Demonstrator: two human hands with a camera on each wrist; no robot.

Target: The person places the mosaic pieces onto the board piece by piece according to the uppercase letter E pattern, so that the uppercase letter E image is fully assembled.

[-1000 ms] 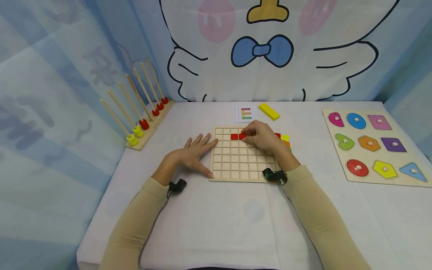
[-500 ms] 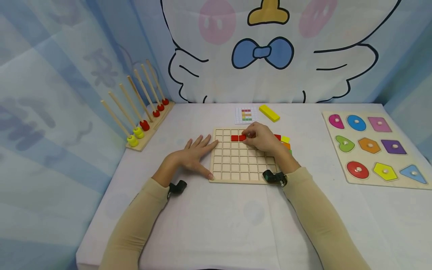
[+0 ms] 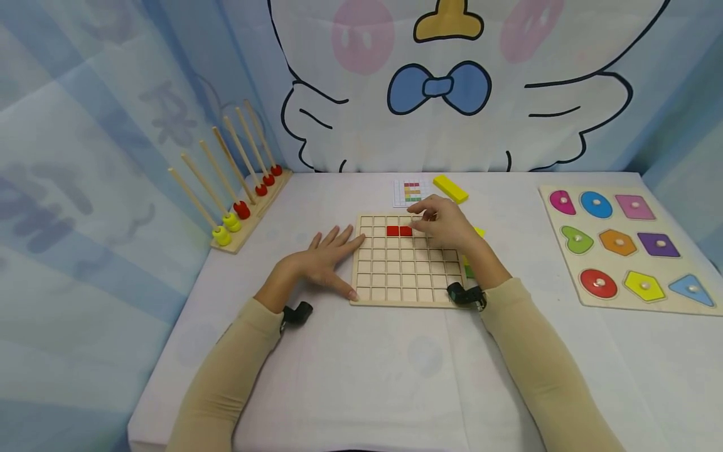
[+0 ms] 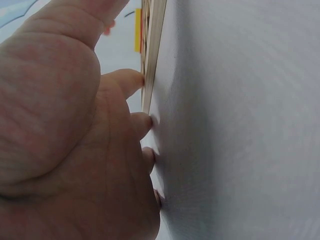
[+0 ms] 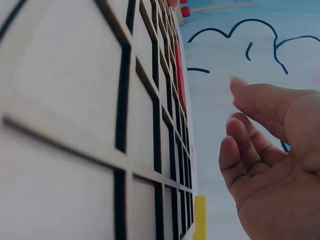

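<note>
From where I stand, the grid board point(image 3: 395, 270) lies mid-frame on the table point(image 3: 361, 370), with 2 red tiles point(image 3: 405, 231) side by side in its 2nd row from the top. The left hand point(image 3: 324, 260) is spread wide, its thumb and index finger touching the board's left edge, gripping nothing. The right hand point(image 3: 443, 220) hangs over the board's upper right part, fingers loosely bent, nothing visible in it. Green tiles point(image 3: 469, 271) peek out by that wrist. A printed card point(image 3: 412, 192) and yellow block point(image 3: 450, 188) lie at upper centre, a shape puzzle point(image 3: 612, 262) at right, a bead stand point(image 3: 254, 216) at upper left.
</note>
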